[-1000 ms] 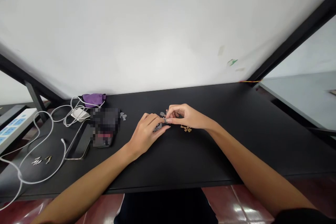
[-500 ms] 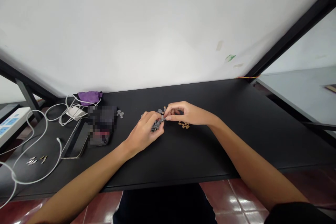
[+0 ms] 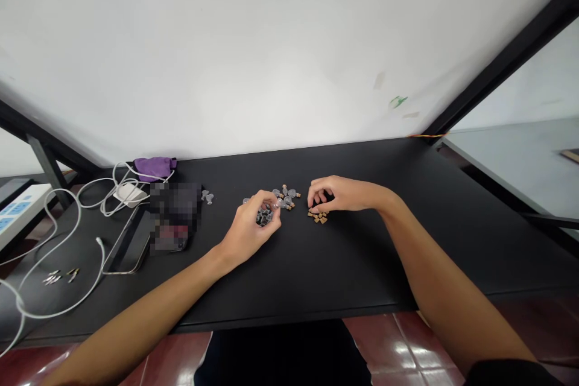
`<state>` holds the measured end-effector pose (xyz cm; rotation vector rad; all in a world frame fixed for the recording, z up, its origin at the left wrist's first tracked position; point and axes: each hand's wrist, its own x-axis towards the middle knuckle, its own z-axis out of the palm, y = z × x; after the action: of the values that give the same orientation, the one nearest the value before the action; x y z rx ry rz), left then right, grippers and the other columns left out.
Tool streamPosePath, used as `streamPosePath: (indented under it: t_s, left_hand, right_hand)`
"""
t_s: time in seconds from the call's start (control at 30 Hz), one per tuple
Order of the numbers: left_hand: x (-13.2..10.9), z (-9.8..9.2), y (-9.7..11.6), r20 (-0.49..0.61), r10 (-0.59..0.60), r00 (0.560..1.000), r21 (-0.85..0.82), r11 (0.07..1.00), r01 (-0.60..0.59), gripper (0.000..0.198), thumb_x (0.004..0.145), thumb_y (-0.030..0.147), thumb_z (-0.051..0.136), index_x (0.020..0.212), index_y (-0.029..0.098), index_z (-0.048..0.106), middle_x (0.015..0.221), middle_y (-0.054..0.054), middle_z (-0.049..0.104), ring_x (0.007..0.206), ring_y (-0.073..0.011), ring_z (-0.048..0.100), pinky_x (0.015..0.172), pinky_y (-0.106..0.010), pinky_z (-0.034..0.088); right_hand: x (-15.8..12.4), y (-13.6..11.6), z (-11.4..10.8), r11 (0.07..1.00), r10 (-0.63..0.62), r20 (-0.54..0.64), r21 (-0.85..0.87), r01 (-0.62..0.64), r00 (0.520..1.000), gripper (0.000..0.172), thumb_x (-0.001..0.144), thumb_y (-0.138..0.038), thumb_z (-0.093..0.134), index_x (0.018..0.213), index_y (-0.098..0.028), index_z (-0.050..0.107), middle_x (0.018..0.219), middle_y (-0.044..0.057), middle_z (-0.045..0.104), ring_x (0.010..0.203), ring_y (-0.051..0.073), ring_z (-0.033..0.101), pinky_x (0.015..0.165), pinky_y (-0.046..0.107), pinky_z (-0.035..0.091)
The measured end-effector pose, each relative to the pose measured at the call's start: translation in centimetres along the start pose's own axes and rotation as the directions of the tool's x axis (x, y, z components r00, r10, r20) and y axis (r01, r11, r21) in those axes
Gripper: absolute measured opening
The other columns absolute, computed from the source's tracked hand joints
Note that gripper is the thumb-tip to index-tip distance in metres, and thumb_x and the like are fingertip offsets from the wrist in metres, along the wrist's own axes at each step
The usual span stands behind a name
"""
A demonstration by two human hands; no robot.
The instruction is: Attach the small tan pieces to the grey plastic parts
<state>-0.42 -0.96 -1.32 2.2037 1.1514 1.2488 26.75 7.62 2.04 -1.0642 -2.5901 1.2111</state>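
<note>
Between thumb and index finger, my left hand (image 3: 253, 221) holds a small clear glass bottle (image 3: 279, 203). More tiny bottles (image 3: 264, 216) lie on the black table under and beside that hand, partly hidden by it. Just beyond the held one is a group of corked bottles (image 3: 289, 196) with brown stoppers. My right hand (image 3: 337, 194) is at a small pile of loose corks (image 3: 320, 218), its fingers bent and the thumb and index tips close together at the pile's edge. Whether a cork is between those fingertips cannot be made out.
Left on the table (image 3: 289, 277) are a phone (image 3: 129, 241), a blurred dark object (image 3: 175, 217), a purple pouch (image 3: 155, 167), white cables (image 3: 102, 289) and a charger (image 3: 130, 194). Some clear pieces (image 3: 207, 196) and small metal bits (image 3: 53, 277) lie there too. A white wall stands behind.
My right hand has moved away from the bottle in my left hand, rightward to the corks. The corked bottles beyond now show. The left hand still holds the bottle.
</note>
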Motion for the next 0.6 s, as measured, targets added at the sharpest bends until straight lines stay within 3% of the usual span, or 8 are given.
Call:
streamPosePath:
  t_s: [0.13,0.33,0.6]
  left_hand:
    - [-0.1,0.1,-0.2,0.007,0.027,1.0,0.006,1.0,-0.027,0.02,0.092,0.011,0.063,0.108,0.022,0.06,0.099,0.0,0.07,0.084,-0.0121,0.065,0.082,-0.025,0.052]
    - [-0.1,0.0,-0.5,0.032,0.047,0.998,-0.009,0.999,-0.047,0.019,0.098,0.017,0.062,0.116,0.023,0.062,0.106,-0.002,0.073,0.091,-0.0146,0.068,0.087,-0.028,0.054]
    - [0.4,-0.3,-0.4,0.02,0.169,0.985,0.013,0.985,-0.169,0.015,0.1,0.021,0.064,0.115,0.022,0.065,0.102,-0.005,0.073,0.093,-0.0176,0.069,0.088,-0.034,0.052]
  right_hand:
    - [0.1,-0.3,0.1,1.0,-0.016,-0.042,-0.003,0.016,0.999,0.032,0.087,-0.049,0.07,0.091,-0.019,0.077,0.093,0.007,0.067,0.082,0.02,0.06,0.073,0.033,0.048]
    - [0.5,-2.7,1.2,0.947,-0.128,-0.292,0.247,0.204,0.948,0.028,0.089,-0.046,0.072,0.091,-0.019,0.072,0.096,0.007,0.073,0.089,0.022,0.065,0.083,0.037,0.051]
    - [1.3,-3.7,2.6,0.883,-0.169,-0.311,0.374,0.285,0.935,0.026,0.087,-0.044,0.076,0.09,-0.019,0.07,0.092,0.006,0.071,0.089,0.022,0.067,0.086,0.04,0.053]
